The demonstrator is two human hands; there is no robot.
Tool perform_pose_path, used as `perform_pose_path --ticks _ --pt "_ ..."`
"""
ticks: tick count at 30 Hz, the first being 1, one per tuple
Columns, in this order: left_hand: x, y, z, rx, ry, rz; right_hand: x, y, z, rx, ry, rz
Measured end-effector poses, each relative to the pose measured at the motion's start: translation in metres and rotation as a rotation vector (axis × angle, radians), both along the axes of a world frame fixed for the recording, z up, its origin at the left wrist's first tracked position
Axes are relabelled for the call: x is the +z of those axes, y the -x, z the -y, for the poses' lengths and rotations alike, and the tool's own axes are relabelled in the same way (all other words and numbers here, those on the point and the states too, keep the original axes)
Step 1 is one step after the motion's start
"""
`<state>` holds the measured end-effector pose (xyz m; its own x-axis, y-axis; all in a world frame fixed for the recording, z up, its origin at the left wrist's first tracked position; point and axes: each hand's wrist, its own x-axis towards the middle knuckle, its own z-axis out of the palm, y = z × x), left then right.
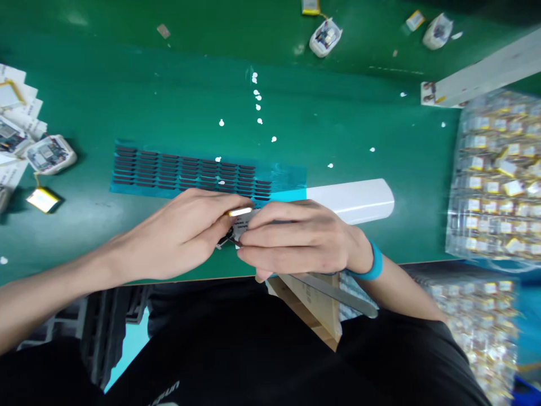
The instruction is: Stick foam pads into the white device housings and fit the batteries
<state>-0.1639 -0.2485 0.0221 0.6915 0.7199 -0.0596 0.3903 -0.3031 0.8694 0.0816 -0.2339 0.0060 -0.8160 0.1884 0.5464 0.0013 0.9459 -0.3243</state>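
Observation:
My left hand [198, 231] pinches a small battery pack [240, 212] with yellow edges, its fingers closed near the table's front edge. Right beside it, my right hand [296, 237] has its fingers curled together, with a metal tool [338, 296] sticking out below the palm toward the lower right. Between the hands show part of a white printed card [240, 223] and a small dark-edged part with wires, mostly hidden by fingers. Behind the hands lies a blue film sheet [169, 169] with rows of black strips. A teal band circles my right wrist.
White curved sheet [355, 200] right of the film. White devices with batteries lie at left [51, 154] and at the back [325, 38]. Clear trays of batteries [494, 180] stand at right, beside a metal bracket [486, 70]. A cardboard box [313, 310] sits below the table edge.

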Motion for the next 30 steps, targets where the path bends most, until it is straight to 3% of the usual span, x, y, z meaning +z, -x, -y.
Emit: perform_pose_path --ticks 4,9,14,19,24,30 --pt "-0.001 -0.001 0.0 0.082 0.06 0.024 0.001 -0.004 -0.001 -0.019 0.05 -0.011" --pt "0.0 -0.001 -0.004 0.242 0.411 0.179 0.007 -0.01 0.0 -0.108 0.154 0.021" --pt "0.005 0.001 -0.009 0.268 0.639 0.325 0.001 -0.006 -0.001 -0.17 0.147 -0.077" --pt "0.004 0.004 -0.009 0.272 0.664 0.392 -0.001 -0.003 0.0 -0.246 0.193 -0.213" --pt "0.002 0.002 -0.007 0.298 0.63 0.415 0.006 -0.006 0.001 -0.266 0.074 -0.133" --pt "0.005 0.0 -0.005 0.312 0.596 0.428 0.002 -0.004 -0.001 -0.273 0.028 -0.169"
